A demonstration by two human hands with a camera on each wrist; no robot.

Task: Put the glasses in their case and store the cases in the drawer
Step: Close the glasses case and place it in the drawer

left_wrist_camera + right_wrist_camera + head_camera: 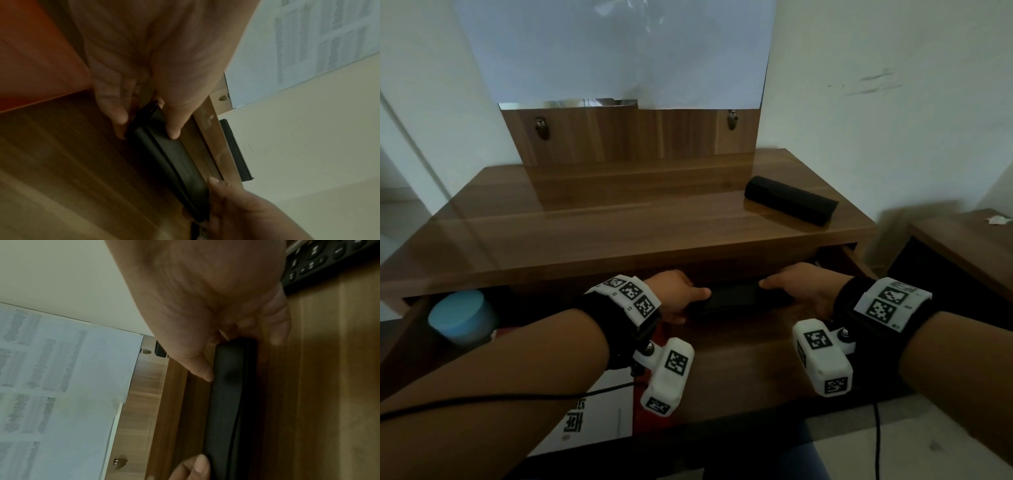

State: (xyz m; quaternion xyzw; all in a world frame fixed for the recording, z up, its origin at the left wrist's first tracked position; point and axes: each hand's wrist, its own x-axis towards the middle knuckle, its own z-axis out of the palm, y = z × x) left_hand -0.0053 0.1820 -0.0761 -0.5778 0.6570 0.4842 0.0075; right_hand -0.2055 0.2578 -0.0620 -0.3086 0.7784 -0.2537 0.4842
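Both hands hold one black glasses case (736,297) inside the open drawer (739,363), just below the desk top's (619,240) near edge. Left hand (677,297) pinches its left end, right hand (803,289) its right end, thumbs on top. A second case (790,200) lies on the far right desk top; bare drawer floor lies nearer.

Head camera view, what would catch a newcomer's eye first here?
First, the two hands: the left hand and the right hand each grip one end of a black glasses case held over the open drawer, just below the desk's front edge. Next, a second black case lies alone on the desk top at the right rear. A blue round lid shows at the drawer's left end.
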